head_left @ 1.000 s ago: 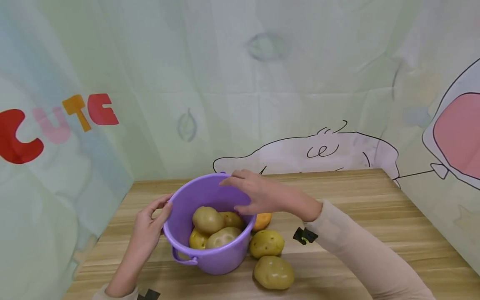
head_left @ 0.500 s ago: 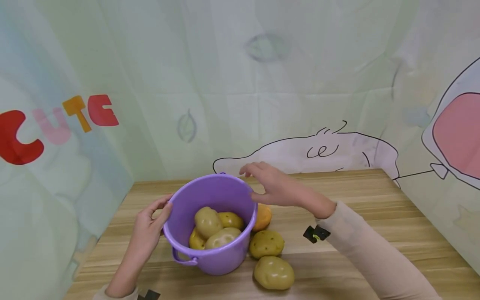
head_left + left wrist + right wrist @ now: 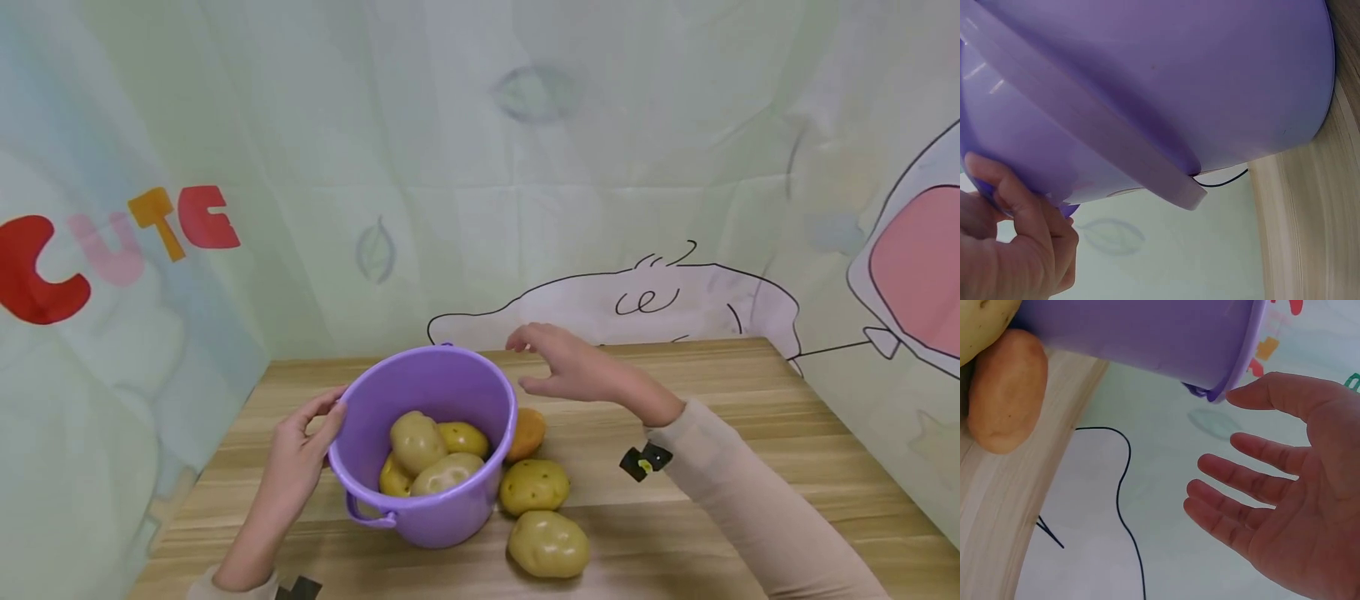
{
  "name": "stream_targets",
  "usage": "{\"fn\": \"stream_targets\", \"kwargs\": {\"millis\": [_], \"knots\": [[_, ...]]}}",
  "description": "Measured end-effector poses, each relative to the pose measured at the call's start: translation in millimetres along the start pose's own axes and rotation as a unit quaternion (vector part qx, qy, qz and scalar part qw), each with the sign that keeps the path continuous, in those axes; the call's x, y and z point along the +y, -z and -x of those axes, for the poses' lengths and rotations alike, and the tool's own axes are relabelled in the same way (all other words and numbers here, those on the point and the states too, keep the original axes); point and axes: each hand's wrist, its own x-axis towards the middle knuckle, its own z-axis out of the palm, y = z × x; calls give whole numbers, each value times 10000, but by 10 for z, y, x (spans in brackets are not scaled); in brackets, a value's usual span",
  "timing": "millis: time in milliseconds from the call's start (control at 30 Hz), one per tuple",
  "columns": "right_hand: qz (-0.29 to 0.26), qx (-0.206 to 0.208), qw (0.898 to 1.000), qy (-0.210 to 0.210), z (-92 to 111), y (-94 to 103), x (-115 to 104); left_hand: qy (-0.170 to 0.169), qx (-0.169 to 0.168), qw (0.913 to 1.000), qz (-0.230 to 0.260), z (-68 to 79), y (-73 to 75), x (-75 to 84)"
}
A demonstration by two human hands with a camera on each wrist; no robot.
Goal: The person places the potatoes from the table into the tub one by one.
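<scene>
A purple bucket (image 3: 450,521) stands on the table, its mouth facing the head camera. Several potatoes (image 3: 417,442) lie inside it. My left hand (image 3: 292,458) grips the rim at the left, thumb on the near side; in the left wrist view, the curled fingers (image 3: 1032,219) hold the edge beside the bucket's handle (image 3: 1085,112). My right hand (image 3: 573,367) hovers beyond the right rim with nothing in it, its fingers relaxed and spread in the right wrist view. Below that hand an orange-brown potato (image 3: 528,435) sits close against the bucket.
Two yellowish potatoes, one speckled (image 3: 535,487) and one smooth (image 3: 549,544), lie in a row to the bucket's right. The wooden table (image 3: 712,433) ends at a printed cloth backdrop (image 3: 465,208) behind and at both sides.
My right hand has drawn out from over the bucket's mouth, moving right past the rim. The potatoes inside have shifted slightly. My left hand keeps its place on the rim.
</scene>
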Motion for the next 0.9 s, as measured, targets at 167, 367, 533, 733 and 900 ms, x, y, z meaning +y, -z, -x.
{"fn": "stream_targets", "kwargs": {"millis": [167,367,533,733,900], "knots": [[92,-373,9989,-271,42,-69,95,31,-4,10000,-14,-9,-2,-8],[56,-849,9962,-194,66,-287,258,38,4,9999,-106,-6,-7,-7],[42,-1039,9945,-152,74,-477,338,40,29,10000,-82,-1,-7,1],[139,-1044,9944,-57,79,-643,388,44,20,10000,-66,-10,-6,6],[39,-1119,9937,31,69,-718,393,-3,8,10000,-63,-13,-7,-1]]}}
